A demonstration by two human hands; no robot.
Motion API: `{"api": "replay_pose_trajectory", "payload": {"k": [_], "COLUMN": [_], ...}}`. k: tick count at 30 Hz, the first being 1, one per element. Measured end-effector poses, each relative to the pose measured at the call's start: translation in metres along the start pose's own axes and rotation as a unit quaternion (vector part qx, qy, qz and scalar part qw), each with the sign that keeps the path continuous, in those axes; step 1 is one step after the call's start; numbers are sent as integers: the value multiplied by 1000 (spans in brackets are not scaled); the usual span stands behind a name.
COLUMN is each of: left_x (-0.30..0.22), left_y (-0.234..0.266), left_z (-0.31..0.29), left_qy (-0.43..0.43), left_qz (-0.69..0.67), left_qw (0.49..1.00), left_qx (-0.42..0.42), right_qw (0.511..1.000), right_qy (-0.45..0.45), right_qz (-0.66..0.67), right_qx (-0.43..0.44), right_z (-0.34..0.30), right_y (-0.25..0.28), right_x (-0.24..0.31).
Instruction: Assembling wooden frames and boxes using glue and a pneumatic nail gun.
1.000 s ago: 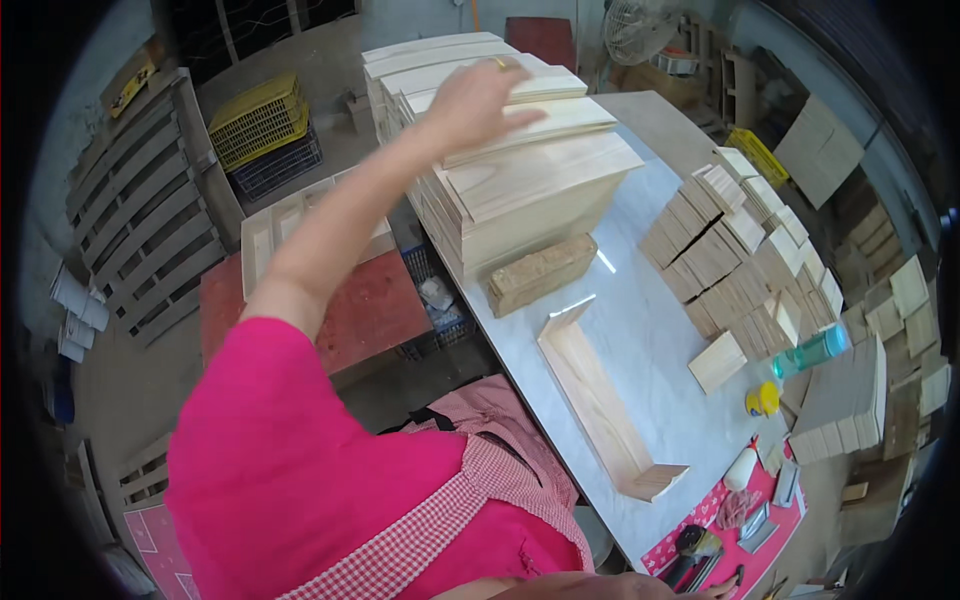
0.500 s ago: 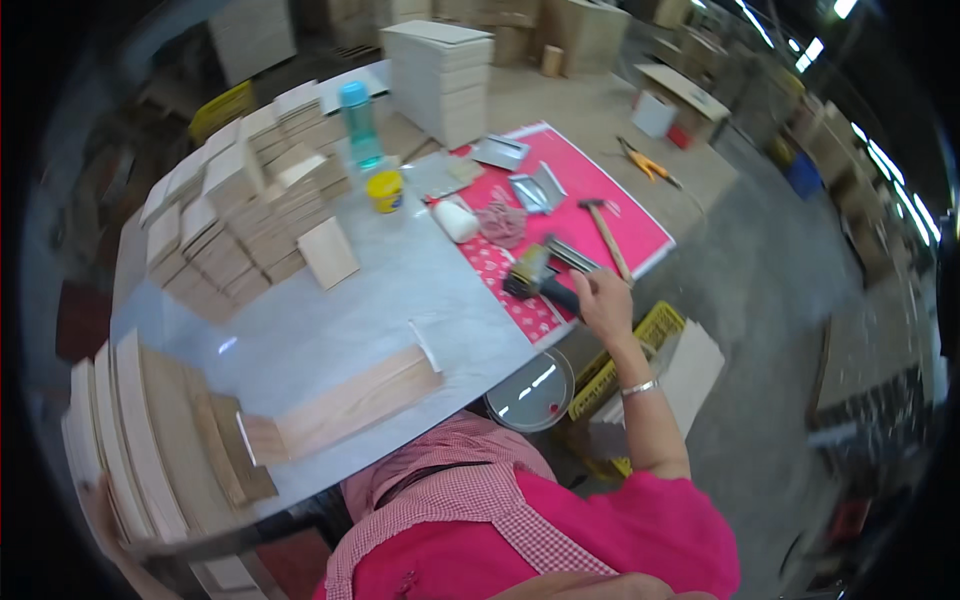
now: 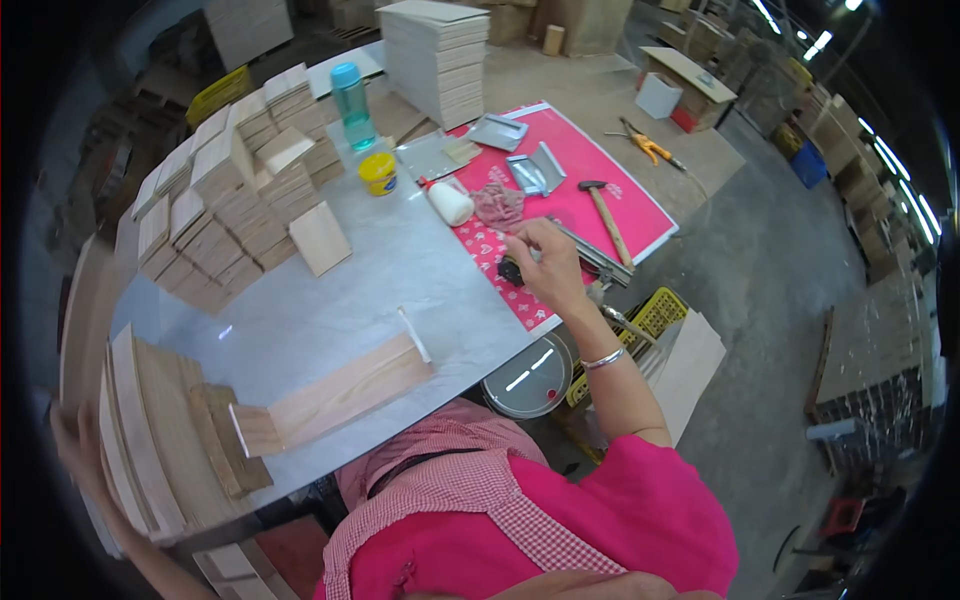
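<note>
At the far left, my left hand (image 3: 78, 435), partly blurred, grips the lower end of a long wooden board (image 3: 92, 310) tilted up beside a stack of boards (image 3: 160, 430). My right hand (image 3: 548, 262) is over the nail gun (image 3: 592, 252) on the pink mat; its fingers are curled, and what they hold, if anything, is hidden. The gun's dark head (image 3: 509, 271) shows beside the fingers. In front of me on the table lies a wooden piece (image 3: 345, 397) with an upright end and white edges.
Stacked small wood blocks (image 3: 225, 190) fill the table's back left. Behind are a teal bottle (image 3: 352, 108), a yellow tub (image 3: 378, 174) and a white bottle (image 3: 451, 205). A hammer (image 3: 606, 222) lies on the mat. A yellow crate (image 3: 660, 312) and a round lidded bucket (image 3: 530, 378) stand below the table edge.
My left hand has raised a board upright at the far left. My right hand has moved left and up over the nail gun, off the handle end it gripped before.
</note>
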State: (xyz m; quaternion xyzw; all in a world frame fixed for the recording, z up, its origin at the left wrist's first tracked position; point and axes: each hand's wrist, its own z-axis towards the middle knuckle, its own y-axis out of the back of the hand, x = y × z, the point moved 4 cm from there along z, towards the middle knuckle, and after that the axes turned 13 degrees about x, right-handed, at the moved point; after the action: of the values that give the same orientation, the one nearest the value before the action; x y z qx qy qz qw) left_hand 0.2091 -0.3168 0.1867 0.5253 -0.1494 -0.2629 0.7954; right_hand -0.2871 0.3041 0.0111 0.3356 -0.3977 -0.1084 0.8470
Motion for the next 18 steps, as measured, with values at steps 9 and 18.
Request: {"api": "replay_pose_trajectory", "payload": {"k": [9, 18], "left_x": [-307, -326], "left_y": [-40, -48], "left_z": [-106, -148], "left_qy": [-377, -396], "left_qz": [-123, -120], "left_qw": [909, 887], "left_qx": [-130, -207], "right_qw": [907, 885], "right_qy": [-45, -80], "right_qz": [401, 425], "right_qx": [120, 176], "right_z": [33, 28], "right_y": [-36, -54], "right_x": [84, 102]}}
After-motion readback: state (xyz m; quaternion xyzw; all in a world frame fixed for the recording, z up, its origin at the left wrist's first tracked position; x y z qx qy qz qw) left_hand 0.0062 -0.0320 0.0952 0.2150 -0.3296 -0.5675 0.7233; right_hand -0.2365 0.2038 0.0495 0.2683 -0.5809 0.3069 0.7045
